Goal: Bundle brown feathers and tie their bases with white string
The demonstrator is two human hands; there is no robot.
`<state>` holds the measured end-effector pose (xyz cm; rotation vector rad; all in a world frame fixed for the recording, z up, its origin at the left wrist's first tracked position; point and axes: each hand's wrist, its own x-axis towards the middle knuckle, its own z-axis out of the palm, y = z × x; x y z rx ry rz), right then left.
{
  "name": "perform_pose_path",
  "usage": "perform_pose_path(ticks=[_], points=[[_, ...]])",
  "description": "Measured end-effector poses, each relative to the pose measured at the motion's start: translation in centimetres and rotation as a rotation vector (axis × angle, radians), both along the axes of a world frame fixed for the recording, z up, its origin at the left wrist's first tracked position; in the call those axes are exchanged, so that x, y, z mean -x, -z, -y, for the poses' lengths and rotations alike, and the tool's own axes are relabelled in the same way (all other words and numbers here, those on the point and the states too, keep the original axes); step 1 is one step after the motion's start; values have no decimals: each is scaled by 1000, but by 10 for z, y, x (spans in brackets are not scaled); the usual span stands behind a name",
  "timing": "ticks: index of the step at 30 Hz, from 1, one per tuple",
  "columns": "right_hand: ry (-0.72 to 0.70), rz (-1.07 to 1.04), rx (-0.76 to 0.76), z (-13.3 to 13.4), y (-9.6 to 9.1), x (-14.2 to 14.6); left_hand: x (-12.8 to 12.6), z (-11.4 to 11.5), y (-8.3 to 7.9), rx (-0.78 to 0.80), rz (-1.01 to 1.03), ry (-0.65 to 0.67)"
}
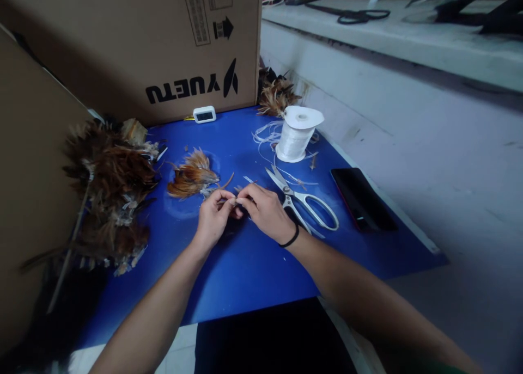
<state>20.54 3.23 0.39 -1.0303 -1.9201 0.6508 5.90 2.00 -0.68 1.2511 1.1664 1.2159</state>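
Observation:
My left hand [213, 216] and my right hand [263, 206] meet over the middle of the blue table, thumbs and fingertips pinched together. Whatever lies between them is too small and covered to make out. A thin brown feather [227, 181] shows just behind the fingers of my left hand; I cannot tell whether it is held. Just beyond that hand lies a bunch of orange-brown feathers [193, 175]. Beside my right hand are silver scissors [287, 191] with white handles, their blades slightly apart. A white spool of ribbon [297, 137] stands upright behind the scissors, loose strands around it.
Bundles of dark brown feathers [118, 183] pile up at the left edge. A phone [363, 198] lies at the right, near the wall. At the back, a small white digital display [204, 115] sits before a big cardboard box [163, 42]. Black scissors [355, 16] rest on the ledge.

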Motion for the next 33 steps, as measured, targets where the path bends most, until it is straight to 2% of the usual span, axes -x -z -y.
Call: perform_pose_path(ticks=[6,10,14,22,33], points=[[13,-177,239,-1,4,1,-2,0,1,-79,13,-17],[20,-306,329,-1,8,3,-4,1,-1,-104,81,-62],[13,-418,361,-2,8,5,-6,1,-1,-102,183,-85],[30,-477,327,-4,11,6,-6,0,-4,9,397,-83],[-27,-557,429,-1,-2,4,3,-4,-5,110,482,53]])
